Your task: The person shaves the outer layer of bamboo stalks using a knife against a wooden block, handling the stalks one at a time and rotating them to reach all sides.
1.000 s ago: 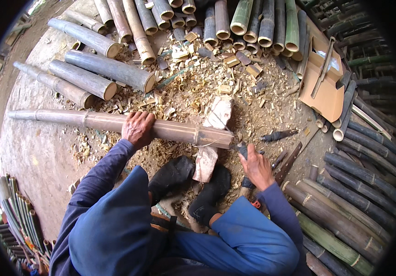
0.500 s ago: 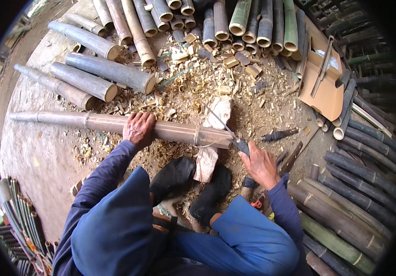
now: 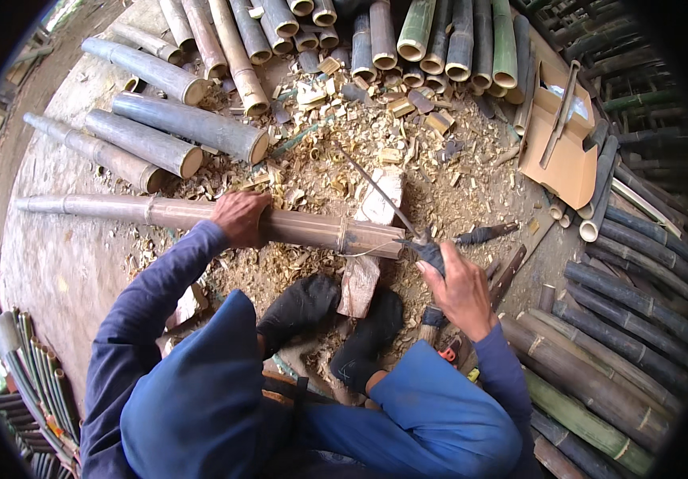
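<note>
A long brown bamboo pole [image 3: 300,227] lies crosswise in front of me, its right end resting over a pale wooden block [image 3: 360,283]. My left hand [image 3: 240,217] is wrapped over the pole's middle from above. A thin loop of cord or fibre circles the pole near its right end. In my right hand [image 3: 465,291] is a knife [image 3: 384,194] with a long, narrow blade and a dark handle. Its blade points up and left over the block, with the handle close to the pole's right end. Fingers partly hide the handle.
Wood chips [image 3: 320,176] cover the ground. Cut bamboo lengths [image 3: 192,128] lie at the far left, with more bamboo stacked at the back and right [image 3: 591,359]. An open cardboard box [image 3: 559,168] stands at right. Beside it lies a dark-wrapped tool [image 3: 487,233]. My dark-covered feet [image 3: 300,307] flank the block.
My right hand has shifted slightly right, and the knife blade has swung up and left. My left hand has rolled a little on the pole, which stays nearly in place.
</note>
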A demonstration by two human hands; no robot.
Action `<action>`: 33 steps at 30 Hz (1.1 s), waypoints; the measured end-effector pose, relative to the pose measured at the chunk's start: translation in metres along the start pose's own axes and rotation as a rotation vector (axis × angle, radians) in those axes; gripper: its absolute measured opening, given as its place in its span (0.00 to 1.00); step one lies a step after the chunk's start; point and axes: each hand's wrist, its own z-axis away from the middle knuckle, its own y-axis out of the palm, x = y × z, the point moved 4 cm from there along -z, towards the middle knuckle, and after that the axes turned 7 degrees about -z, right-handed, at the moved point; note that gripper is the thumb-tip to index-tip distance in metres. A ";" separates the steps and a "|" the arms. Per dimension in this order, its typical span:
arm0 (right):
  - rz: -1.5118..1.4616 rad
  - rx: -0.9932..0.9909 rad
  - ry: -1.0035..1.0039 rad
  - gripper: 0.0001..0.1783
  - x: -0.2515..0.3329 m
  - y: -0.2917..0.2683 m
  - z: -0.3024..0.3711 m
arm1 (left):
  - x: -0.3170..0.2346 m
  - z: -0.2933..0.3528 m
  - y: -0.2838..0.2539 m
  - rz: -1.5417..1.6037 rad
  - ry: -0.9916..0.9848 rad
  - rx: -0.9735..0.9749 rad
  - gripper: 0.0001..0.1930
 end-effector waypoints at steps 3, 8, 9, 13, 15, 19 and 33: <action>-0.096 -0.203 -0.209 0.17 0.036 -0.023 0.002 | -0.002 0.004 0.004 -0.092 0.104 -0.146 0.31; 0.287 0.121 0.156 0.19 -0.088 0.052 0.029 | -0.018 -0.024 0.009 -0.025 0.018 0.170 0.26; 0.291 0.157 0.153 0.19 -0.071 0.048 0.021 | -0.008 -0.017 0.012 -0.061 -0.006 0.126 0.24; 0.047 0.021 0.078 0.20 0.007 0.007 0.002 | -0.001 0.001 0.010 -0.087 -0.033 0.097 0.23; -0.070 -0.090 -0.085 0.20 0.026 -0.005 0.003 | 0.002 0.005 0.010 -0.105 -0.054 0.070 0.23; 0.075 0.103 0.195 0.21 -0.072 0.042 0.013 | -0.013 -0.009 0.014 -0.070 -0.015 -0.045 0.23; 0.249 0.147 0.143 0.18 -0.058 0.040 0.012 | -0.022 0.021 0.032 -0.126 -0.025 -0.523 0.22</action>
